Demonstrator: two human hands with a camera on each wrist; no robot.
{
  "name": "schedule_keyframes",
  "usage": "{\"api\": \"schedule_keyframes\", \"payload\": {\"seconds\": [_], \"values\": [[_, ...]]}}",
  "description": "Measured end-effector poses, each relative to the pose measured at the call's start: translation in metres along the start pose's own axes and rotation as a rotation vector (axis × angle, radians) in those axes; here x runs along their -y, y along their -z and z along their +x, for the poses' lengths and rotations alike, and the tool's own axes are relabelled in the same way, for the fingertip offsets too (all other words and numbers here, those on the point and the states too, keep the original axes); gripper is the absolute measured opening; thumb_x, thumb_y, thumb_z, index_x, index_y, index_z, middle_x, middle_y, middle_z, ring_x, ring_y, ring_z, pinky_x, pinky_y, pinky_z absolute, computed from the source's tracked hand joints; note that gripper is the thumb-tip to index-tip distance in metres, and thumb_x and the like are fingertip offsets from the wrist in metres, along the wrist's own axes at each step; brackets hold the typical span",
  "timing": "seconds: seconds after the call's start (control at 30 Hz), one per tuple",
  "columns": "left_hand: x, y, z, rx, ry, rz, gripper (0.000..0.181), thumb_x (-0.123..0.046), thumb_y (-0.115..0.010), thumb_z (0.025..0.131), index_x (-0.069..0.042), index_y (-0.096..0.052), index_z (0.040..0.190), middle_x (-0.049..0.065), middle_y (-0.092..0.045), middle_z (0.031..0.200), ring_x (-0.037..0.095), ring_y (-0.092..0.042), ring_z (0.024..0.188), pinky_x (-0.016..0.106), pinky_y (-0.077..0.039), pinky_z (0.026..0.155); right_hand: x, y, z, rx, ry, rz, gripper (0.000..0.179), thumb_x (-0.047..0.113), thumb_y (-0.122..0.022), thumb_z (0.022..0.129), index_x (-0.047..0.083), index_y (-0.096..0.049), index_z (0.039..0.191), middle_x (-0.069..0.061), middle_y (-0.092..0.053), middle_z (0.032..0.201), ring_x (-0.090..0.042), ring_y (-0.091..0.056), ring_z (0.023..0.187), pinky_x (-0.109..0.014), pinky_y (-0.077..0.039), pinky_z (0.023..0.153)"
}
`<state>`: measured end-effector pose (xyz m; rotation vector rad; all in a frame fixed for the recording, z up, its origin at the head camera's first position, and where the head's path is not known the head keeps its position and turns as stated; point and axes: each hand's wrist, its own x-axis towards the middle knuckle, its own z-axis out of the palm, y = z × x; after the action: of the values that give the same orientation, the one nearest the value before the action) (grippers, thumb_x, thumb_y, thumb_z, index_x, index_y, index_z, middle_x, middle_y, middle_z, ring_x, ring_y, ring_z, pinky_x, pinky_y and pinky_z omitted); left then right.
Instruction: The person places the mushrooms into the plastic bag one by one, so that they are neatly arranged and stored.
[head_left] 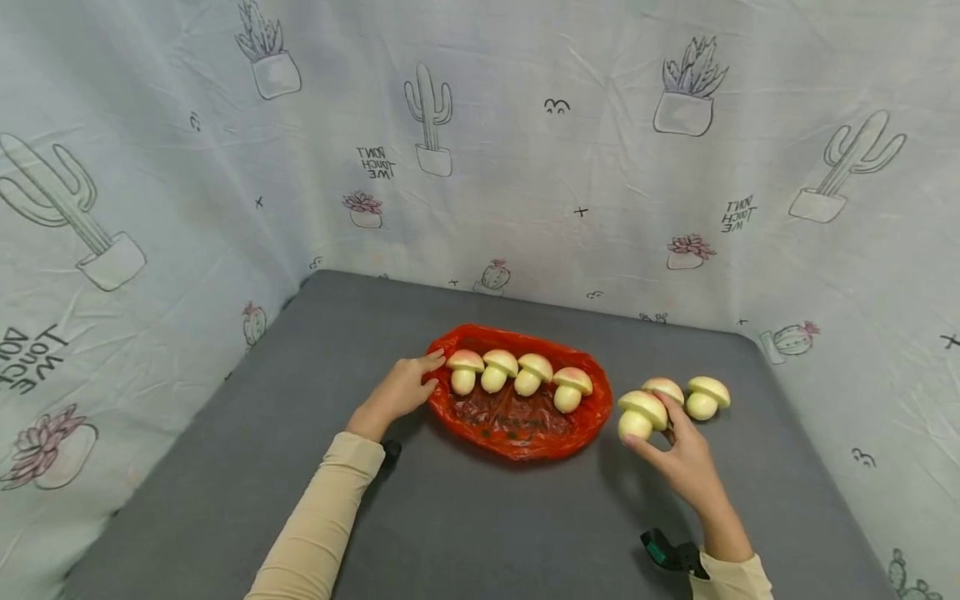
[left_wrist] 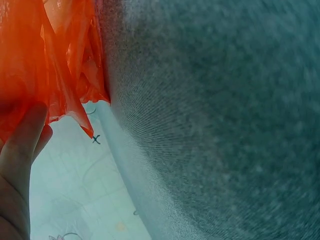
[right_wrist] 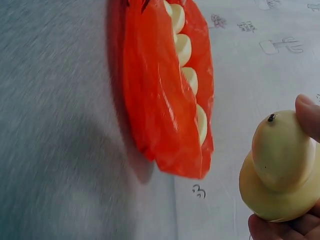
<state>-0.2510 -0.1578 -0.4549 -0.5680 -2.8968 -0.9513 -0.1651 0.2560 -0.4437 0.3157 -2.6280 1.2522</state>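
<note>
The right hand (head_left: 684, 457) pinches a mushroom (head_left: 640, 408) between thumb and fingertips, just right of the red bag (head_left: 517, 450). The left hand (head_left: 397, 390) touches the bag's left rim; whether it's pinching, I can't tell.

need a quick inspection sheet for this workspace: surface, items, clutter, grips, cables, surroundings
Surface: grey table.
Job's things: open red bag with four pale yellow mushrooms inside; two loose mushrooms on the table to its right.
Clutter: nothing seen.
Grips: left grip touches the bag's left rim, whether it pinches is unclear; right grip holds a seventh mushroom above the table.
Cables: nothing seen.
Surroundings: pale curtain printed with potted cacti and reversed lettering.
</note>
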Motion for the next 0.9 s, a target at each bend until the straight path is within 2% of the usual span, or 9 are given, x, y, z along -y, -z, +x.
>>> {"api": "schedule_keyframes", "payload": {"seconds": [0.2, 0.33, 0.43, 0.5, 0.57, 0.67, 0.73, 0.77, 0.9], "values": [[-0.002, 0.001, -0.001, 0.007, 0.001, 0.001, 0.046, -0.003, -0.058, 0.089, 0.001, -0.052, 0.134, 0.015, -0.045, 0.144, 0.008, -0.020, 0.046, 0.022, -0.027, 0.049, 0.006, -0.010, 0.010, 0.019, -0.001, 0.021, 0.081, 0.021, -0.073, 0.083, 0.003, -0.029, 0.148, -0.018, -0.043, 0.139, 0.016, -0.038, 0.111, -0.001, -0.032, 0.088], [-0.002, -0.001, -0.001, 0.007, -0.007, 0.005, 0.046, -0.003, -0.059, 0.088, 0.001, -0.052, 0.134, 0.015, -0.046, 0.143, 0.010, -0.024, 0.049, 0.024, -0.031, 0.052, 0.013, -0.016, 0.016, 0.044, 0.008, 0.052, 0.083, 0.021, -0.072, 0.083, 0.004, -0.026, 0.149, -0.016, -0.041, 0.143, -0.005, -0.045, 0.122, -0.001, -0.031, 0.091], [-0.003, -0.003, -0.001, 0.004, -0.012, 0.006, 0.046, -0.002, -0.059, 0.088, 0.002, -0.053, 0.133, 0.015, -0.046, 0.143, 0.010, -0.026, 0.049, 0.024, -0.032, 0.053, 0.018, -0.021, 0.022, 0.067, 0.025, 0.094, 0.084, 0.020, -0.072, 0.084, 0.004, -0.023, 0.150, -0.016, -0.040, 0.145, -0.024, -0.044, 0.127, -0.002, -0.030, 0.092], [-0.004, -0.004, -0.001, 0.002, -0.016, 0.002, 0.047, -0.002, -0.059, 0.087, 0.002, -0.053, 0.133, 0.015, -0.046, 0.142, 0.009, -0.026, 0.048, 0.023, -0.032, 0.053, 0.021, -0.025, 0.026, 0.082, 0.035, 0.113, 0.085, 0.020, -0.072, 0.084, 0.005, -0.022, 0.151, -0.015, -0.038, 0.147, -0.029, -0.042, 0.129, -0.012, -0.035, 0.098], [-0.004, -0.004, -0.001, 0.002, -0.010, -0.006, 0.046, -0.002, -0.059, 0.087, 0.002, -0.052, 0.133, 0.015, -0.046, 0.143, 0.008, -0.026, 0.048, 0.023, -0.031, 0.052, 0.025, -0.031, 0.032, 0.091, 0.045, 0.126, 0.085, 0.021, -0.072, 0.084, 0.007, -0.022, 0.151, -0.016, -0.036, 0.148, -0.032, -0.042, 0.129, -0.028, -0.039, 0.102], [-0.004, -0.003, -0.001, 0.001, -0.014, -0.008, 0.047, -0.001, -0.058, 0.088, 0.002, -0.052, 0.134, 0.016, -0.045, 0.143, 0.010, -0.025, 0.047, 0.023, -0.031, 0.051, 0.031, -0.041, 0.040, 0.091, 0.061, 0.109, 0.084, 0.024, -0.073, 0.083, 0.009, -0.025, 0.150, -0.016, -0.035, 0.148, -0.034, -0.043, 0.127, -0.053, -0.039, 0.098], [-0.003, -0.002, -0.002, 0.003, -0.013, -0.006, 0.047, -0.001, -0.058, 0.088, 0.002, -0.052, 0.134, 0.016, -0.045, 0.143, 0.011, -0.027, 0.048, 0.024, -0.031, 0.052, 0.035, -0.049, 0.045, 0.087, 0.073, 0.101, 0.084, 0.025, -0.074, 0.082, 0.009, -0.028, 0.150, -0.017, -0.035, 0.148, -0.035, -0.044, 0.126, -0.056, -0.039, 0.096], [-0.002, -0.002, -0.002, -0.002, -0.017, 0.004, 0.047, -0.002, -0.059, 0.087, 0.002, -0.052, 0.134, 0.016, -0.046, 0.143, 0.011, -0.036, 0.051, 0.023, -0.033, 0.054, 0.036, -0.052, 0.047, 0.087, 0.078, 0.101, 0.084, 0.026, -0.075, 0.081, 0.010, -0.029, 0.149, -0.016, -0.036, 0.147, -0.035, -0.044, 0.125, -0.056, -0.040, 0.095], [-0.001, -0.003, -0.001, 0.001, -0.014, 0.004, 0.047, -0.002, -0.058, 0.088, 0.001, -0.051, 0.134, 0.015, -0.045, 0.144, 0.012, -0.036, 0.052, 0.023, -0.032, 0.054, 0.043, -0.064, 0.055, 0.100, 0.093, 0.122, 0.085, 0.028, -0.076, 0.079, 0.012, -0.031, 0.149, -0.014, -0.037, 0.147, -0.034, -0.047, 0.121, -0.055, -0.042, 0.092]]}}
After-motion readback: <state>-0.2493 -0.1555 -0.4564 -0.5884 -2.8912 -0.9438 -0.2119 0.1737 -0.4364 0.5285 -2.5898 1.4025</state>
